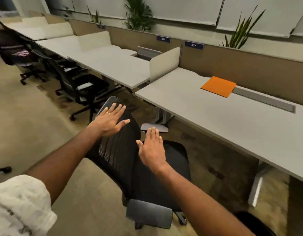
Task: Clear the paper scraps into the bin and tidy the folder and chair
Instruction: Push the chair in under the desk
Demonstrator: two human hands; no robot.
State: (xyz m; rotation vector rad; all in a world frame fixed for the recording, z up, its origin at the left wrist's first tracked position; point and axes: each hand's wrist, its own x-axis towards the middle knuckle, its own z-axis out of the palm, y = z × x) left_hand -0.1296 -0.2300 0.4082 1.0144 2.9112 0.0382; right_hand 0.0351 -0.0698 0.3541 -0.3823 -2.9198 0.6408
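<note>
At the lower centre of the frame stands the chair [130, 164], black mesh back toward the camera, well short of the desk [232, 126]. It should roll easily if pushed at the stiff top rim. Left hand [110, 120] and right hand [152, 150] hover flat, fingers spread, gripping nothing. The thin orange folder [218, 86] lies flat at upper right.

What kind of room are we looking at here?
Most likely an open-plan office: a row of desks split by dividers, numbered seat tags on the back partition, and wheeled mesh chairs.
</note>
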